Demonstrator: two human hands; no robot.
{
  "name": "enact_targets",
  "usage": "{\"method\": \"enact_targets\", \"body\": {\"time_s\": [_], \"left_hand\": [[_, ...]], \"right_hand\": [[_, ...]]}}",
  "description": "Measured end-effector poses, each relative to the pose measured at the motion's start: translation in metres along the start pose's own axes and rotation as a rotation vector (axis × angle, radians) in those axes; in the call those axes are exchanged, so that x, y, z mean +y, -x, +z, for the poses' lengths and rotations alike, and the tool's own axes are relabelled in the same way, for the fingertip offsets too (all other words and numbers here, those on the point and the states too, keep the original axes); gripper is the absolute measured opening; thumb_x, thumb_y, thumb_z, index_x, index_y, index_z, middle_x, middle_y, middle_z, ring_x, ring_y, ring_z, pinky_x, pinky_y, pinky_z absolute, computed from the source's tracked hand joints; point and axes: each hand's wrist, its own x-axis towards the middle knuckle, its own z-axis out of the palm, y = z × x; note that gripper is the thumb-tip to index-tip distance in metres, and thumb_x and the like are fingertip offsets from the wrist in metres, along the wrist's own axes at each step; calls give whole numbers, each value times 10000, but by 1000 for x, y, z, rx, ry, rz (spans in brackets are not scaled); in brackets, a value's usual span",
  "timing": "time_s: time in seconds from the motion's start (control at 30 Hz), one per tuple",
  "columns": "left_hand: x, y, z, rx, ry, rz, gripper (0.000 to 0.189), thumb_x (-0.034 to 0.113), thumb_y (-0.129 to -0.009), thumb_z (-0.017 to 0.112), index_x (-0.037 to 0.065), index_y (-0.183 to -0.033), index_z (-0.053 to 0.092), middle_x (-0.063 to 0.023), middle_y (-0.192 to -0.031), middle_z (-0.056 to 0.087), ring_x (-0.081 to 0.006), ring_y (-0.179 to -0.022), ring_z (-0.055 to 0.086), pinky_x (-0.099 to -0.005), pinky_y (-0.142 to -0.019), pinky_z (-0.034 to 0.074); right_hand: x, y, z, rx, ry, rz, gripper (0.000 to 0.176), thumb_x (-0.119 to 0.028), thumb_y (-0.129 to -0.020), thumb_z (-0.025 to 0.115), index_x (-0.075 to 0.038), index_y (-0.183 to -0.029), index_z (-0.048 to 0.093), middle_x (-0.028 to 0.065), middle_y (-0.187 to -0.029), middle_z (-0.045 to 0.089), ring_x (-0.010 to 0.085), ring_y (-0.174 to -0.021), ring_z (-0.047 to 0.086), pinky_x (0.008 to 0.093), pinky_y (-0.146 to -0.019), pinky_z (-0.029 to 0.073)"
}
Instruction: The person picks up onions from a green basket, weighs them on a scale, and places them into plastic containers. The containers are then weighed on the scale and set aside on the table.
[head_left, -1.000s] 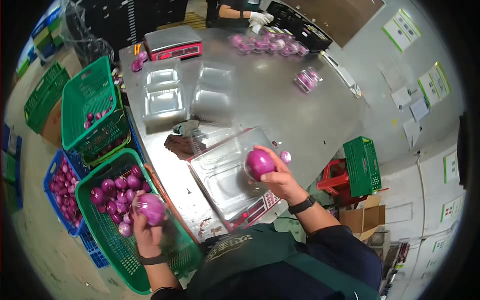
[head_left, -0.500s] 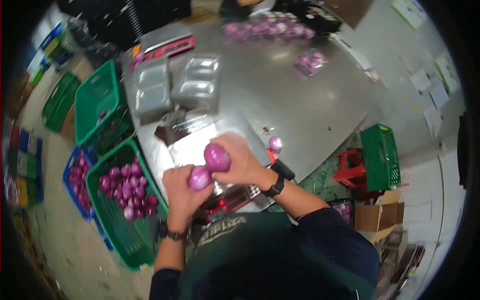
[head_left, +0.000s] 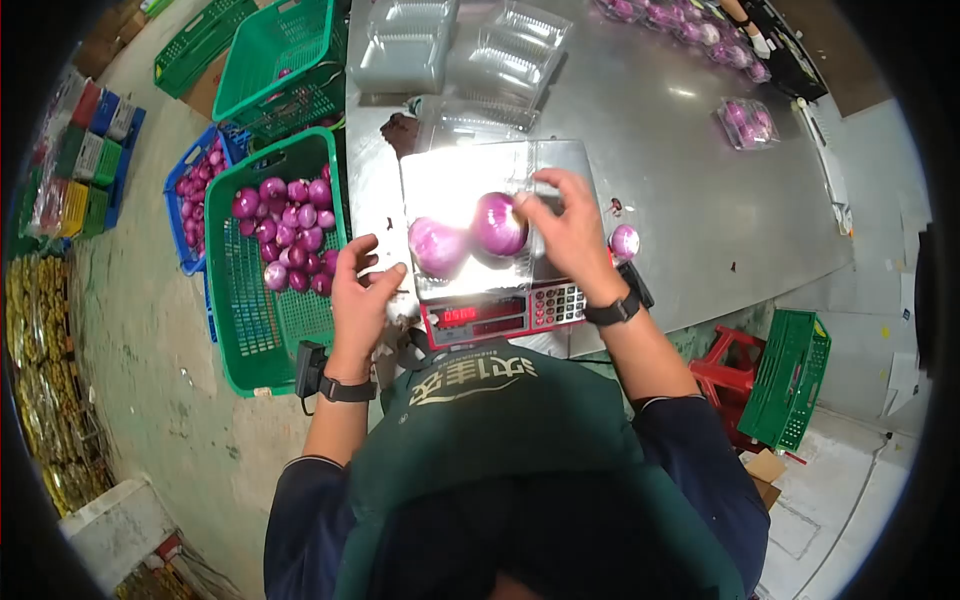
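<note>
Two purple onions (head_left: 500,226) sit side by side atop the scale (head_left: 460,314), and at eight o'clock from them we see our left hand (head_left: 362,300), empty, its fingers loosely curled and spread. At three o'clock our right hand (head_left: 578,235) is half unfolded, thumb tip at the nearer one's edge, though we cannot tell whether they touch. We have a green crate (head_left: 250,345) at the scale's nine o'clock.
</note>
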Motion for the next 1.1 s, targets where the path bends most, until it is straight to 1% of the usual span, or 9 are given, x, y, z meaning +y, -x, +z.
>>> {"method": "enact_targets", "body": {"time_s": [0.17,0.3,0.4,0.43,0.5,0.6,0.8,0.93,1.1], "left_hand": [[-11,10,-9,-31,275,-234,466,153,-912,745,21,-1315,552,-111,-1197,632,-171,-966,623,-303,-778,540],[2,15,-5,-288,610,-392,355,124,-960,674,25,-1282,562,-144,-1073,714,-232,-963,683,-327,-764,526],[6,21,-9,-330,709,-355,349,129,-978,628,14,-1298,552,-180,-1146,700,-264,-998,684,-374,-791,528],[5,22,-13,-359,718,-329,350,149,-987,612,13,-1304,549,-198,-1177,694,-275,-1017,685,-385,-799,528],[9,22,-11,-315,741,-347,285,142,-1004,600,-22,-1237,579,-162,-1062,703,-253,-937,679,-337,-744,534],[-7,8,-1,-274,649,-391,103,76,-964,610,13,-1043,591,-114,-926,668,-231,-819,678,-293,-626,515],[-2,-9,21,-295,455,-320,73,-8,-900,580,51,-901,538,-79,-802,603,-196,-669,635,-276,-539,486],[7,-19,52,-339,425,-322,101,-12,-900,583,62,-955,542,-102,-806,613,-207,-660,603,-282,-515,464],[30,-29,100,-384,483,-337,298,-52,-871,554,86,-1122,473,-118,-781,603,-175,-582,540,-307,-504,465]], "right_hand": [[23,-43,11,-11,-348,524,692,-246,-897,775,74,-1445,500,98,-1070,677,191,-967,641,299,-827,521],[24,-63,3,-80,-574,604,668,-55,-853,712,56,-1472,487,68,-1043,658,130,-830,629,254,-721,521],[-4,-24,-32,-219,-122,136,613,-19,-777,646,-81,-1386,621,71,-1045,655,151,-833,643,284,-748,546],[0,-5,-42,-220,14,-138,664,-46,-735,667,-95,-1394,609,95,-1070,650,214,-884,650,342,-800,553],[-15,30,-62,-441,211,-247,757,-92,-711,683,-119,-1457,559,149,-1027,639,341,-990,660,417,-877,539],[-35,66,-52,-559,-149,262,937,-130,-806,694,-155,-1632,253,129,-884,709,227,-676,684,361,-670,566],[-11,84,-36,-243,-538,678,527,-40,-893,649,11,-1389,478,50,-778,675,116,-596,623,241,-466,463],[14,84,-55,-194,-560,635,502,-83,-896,687,45,-1346,508,60,-851,689,103,-675,637,248,-564,507],[39,68,-96,-114,-252,582,904,-492,-834,813,68,-1453,466,235,-1246,659,293,-1106,674,350,-951,527]]}}
